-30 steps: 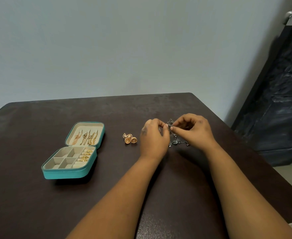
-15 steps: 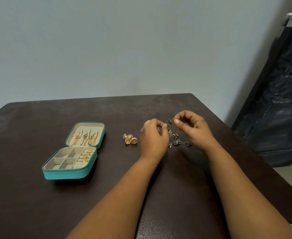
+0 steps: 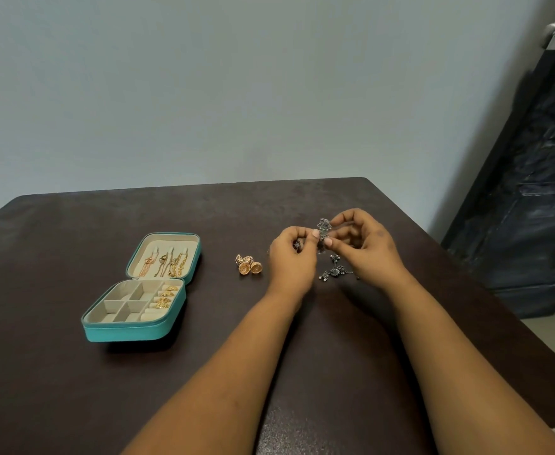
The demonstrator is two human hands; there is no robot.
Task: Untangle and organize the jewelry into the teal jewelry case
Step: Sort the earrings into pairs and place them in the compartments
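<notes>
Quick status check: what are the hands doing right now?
Left hand and right hand both pinching silver jewelry, lifted. More silver pieces below. Gold earrings loose. Case open, path clear.

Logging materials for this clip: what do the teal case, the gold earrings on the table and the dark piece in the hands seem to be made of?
Teal case: seemingly faux leather, smooth with a soft sheen; pale fabric-like lining.
Gold earrings: gold-toned metal, shiny with openwork patterning; real gold cannot be told.
Dark piece, pinched by the left hand and right hand: probably oxidised silver-toned metal, dull grey and ornate.
</notes>
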